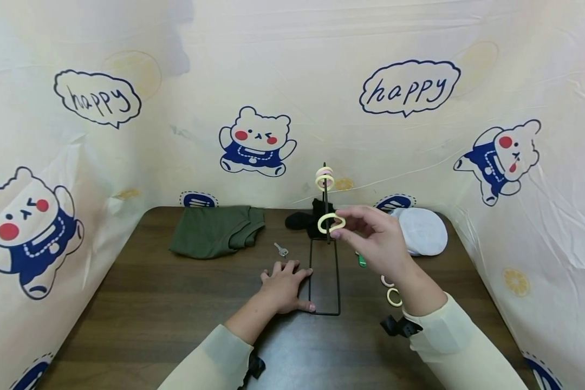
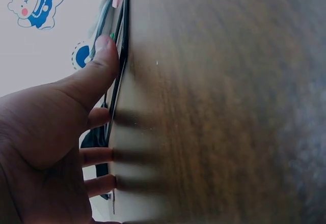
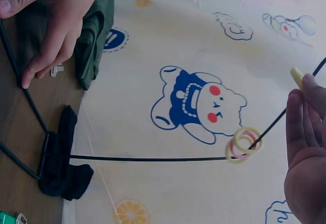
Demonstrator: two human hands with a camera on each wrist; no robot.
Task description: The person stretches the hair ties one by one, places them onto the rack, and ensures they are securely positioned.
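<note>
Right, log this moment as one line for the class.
left hand: touching black stand | right hand: fingers pinching yellow ring | rod: hung rings | table: loose rings right of stand

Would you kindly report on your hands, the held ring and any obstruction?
Right hand pinching pale yellow ring by black wire stand; left hand touching its base; no obstruction seen.

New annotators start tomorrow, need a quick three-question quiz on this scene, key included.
1. True or false: the left hand touches the rectangular base of the black wire stand.
2. Fill in: in the head view, the folded dark green cloth lies to the ___ of the small silver key.
3. The right hand pinches: A the key; B a pale yellow ring; C the cloth.

Key: 1 true; 2 left; 3 B.
</note>
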